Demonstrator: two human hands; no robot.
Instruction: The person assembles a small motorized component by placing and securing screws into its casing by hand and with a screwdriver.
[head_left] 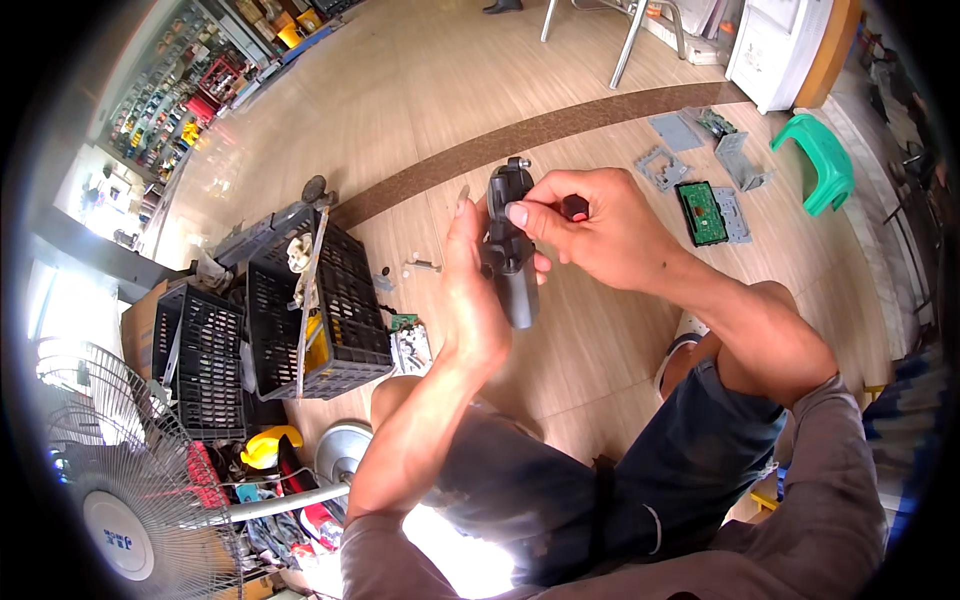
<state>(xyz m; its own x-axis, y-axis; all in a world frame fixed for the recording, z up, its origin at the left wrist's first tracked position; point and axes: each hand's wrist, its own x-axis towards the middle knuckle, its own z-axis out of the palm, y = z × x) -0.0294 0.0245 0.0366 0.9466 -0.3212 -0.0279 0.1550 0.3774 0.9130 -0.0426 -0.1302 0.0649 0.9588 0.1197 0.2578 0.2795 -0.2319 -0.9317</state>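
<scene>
My left hand is closed around a long black device with a smooth rounded lower body, a jointed upper part and a small metal pin at its top. It is held upright above the floor between my knees. My right hand is closed too, its thumb and forefinger against the device's upper part. From this fist sticks the end of a small tool handle, dark with red; the rest is hidden by my fingers, so its kind does not show.
Right of my hands, a green circuit board and grey panels lie on the tiled floor near a green plastic stool. Black crates stand at the left, behind a standing fan. A metal-legged chair is farther off.
</scene>
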